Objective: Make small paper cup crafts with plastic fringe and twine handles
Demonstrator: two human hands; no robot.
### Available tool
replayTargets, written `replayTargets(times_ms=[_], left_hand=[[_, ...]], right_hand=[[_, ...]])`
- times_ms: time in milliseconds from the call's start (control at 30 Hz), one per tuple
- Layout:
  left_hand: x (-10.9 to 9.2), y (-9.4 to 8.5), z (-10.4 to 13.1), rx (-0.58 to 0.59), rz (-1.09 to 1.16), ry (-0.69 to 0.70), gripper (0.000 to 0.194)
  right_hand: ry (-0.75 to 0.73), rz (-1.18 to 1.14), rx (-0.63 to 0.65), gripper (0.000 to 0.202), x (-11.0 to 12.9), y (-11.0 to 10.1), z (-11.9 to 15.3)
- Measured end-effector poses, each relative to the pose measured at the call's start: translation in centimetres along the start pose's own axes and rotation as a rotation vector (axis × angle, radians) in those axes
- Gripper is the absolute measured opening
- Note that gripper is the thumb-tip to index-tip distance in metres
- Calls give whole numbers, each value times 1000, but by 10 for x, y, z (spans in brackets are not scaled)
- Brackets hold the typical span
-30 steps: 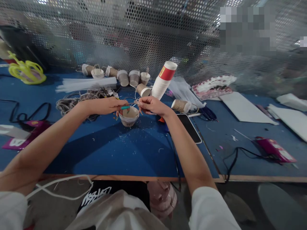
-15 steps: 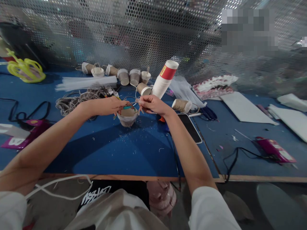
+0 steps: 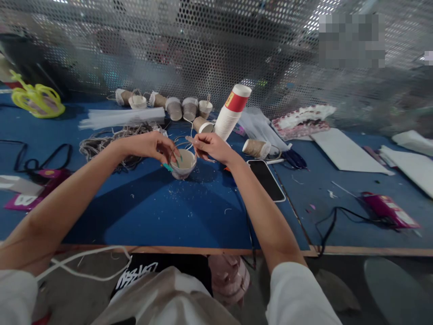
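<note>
A small paper cup with a whitish rim stands mouth-up on the blue table. My left hand grips its left side, with the thumb outside and fingertips reaching into the mouth. My right hand is at the cup's right rim, its fingers bent together in a pinch. Whatever lies between those fingers is too small to make out. A thin cord arcs above the cup between the hands. Left of the cup, a tangle of grey-brown cord lies partly behind my left forearm.
Several wrapped cups stand or lie along the back. A tall stack of paper cups leans behind my right hand. A phone, dark blue scissors and white sheets are to the right. A yellow crown-shaped basket is far left.
My left hand has dropped from above the cup to its left rim, with its fingers now in the mouth. The cup has shifted slightly right. My right hand stays nearly in place.
</note>
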State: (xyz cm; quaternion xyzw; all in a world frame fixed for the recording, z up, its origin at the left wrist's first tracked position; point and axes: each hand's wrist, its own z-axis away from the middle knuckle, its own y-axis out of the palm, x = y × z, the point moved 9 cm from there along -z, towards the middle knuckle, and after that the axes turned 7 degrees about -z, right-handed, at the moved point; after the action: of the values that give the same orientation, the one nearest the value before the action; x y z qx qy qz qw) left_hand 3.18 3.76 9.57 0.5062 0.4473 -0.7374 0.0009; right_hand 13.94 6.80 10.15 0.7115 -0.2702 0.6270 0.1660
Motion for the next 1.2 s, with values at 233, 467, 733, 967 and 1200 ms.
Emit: replayTargets(times_ms=[233, 467, 733, 967, 1200], left_hand=[[17, -13, -2, -153, 115, 38, 24], [11, -20, -2, -167, 77, 119, 32], [-17, -24, 4, -213, -21, 135, 36], [-8, -33, 5, -452, 246, 116, 45], [-16, -39, 13, -583, 314, 150, 44]], right_hand=[[22, -116, 2, 44, -6, 5, 0], [-20, -210, -71, 44, -2, -3, -2], [-71, -206, -287, 45, 8, -15, -2], [-109, -316, -225, 44, 23, -6, -2], [-111, -362, -182, 34, 23, -2, 0]])
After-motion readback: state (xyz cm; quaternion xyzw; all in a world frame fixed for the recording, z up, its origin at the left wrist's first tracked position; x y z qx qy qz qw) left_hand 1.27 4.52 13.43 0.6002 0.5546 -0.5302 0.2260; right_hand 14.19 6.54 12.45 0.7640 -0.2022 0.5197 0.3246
